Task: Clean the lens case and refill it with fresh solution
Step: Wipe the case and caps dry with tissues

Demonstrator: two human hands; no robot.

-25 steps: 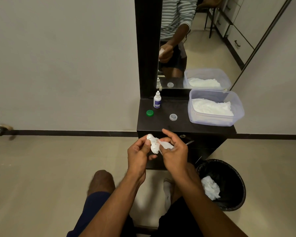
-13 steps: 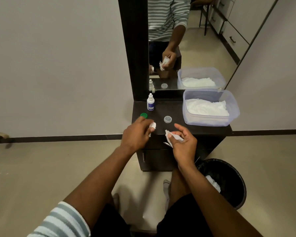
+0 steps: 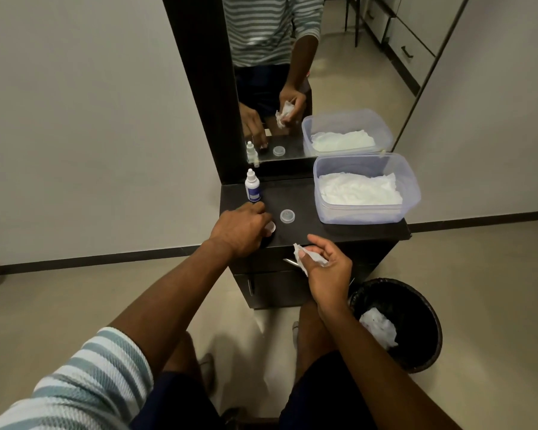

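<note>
My left hand (image 3: 239, 232) reaches over the front left of the dark dresser top (image 3: 305, 231), fingers closed on a small whitish lens case piece (image 3: 271, 227) held at the surface. A clear round cap (image 3: 287, 216) lies just to its right. The white solution bottle (image 3: 252, 190) with a blue label stands upright behind my left hand. My right hand (image 3: 326, 270) hovers in front of the dresser's edge and grips a crumpled white tissue (image 3: 308, 256). The green cap is hidden under my left hand.
A clear plastic tub (image 3: 413, 193) of white tissues fills the right of the dresser top. A mirror (image 3: 323, 72) rises behind it. A black bin (image 3: 416, 305) holding a used tissue stands on the floor at right, by my knee.
My hands have separated. The left hand carried the lens case piece forward to the dresser top, covering the green cap. The right hand stayed back with the tissue.
</note>
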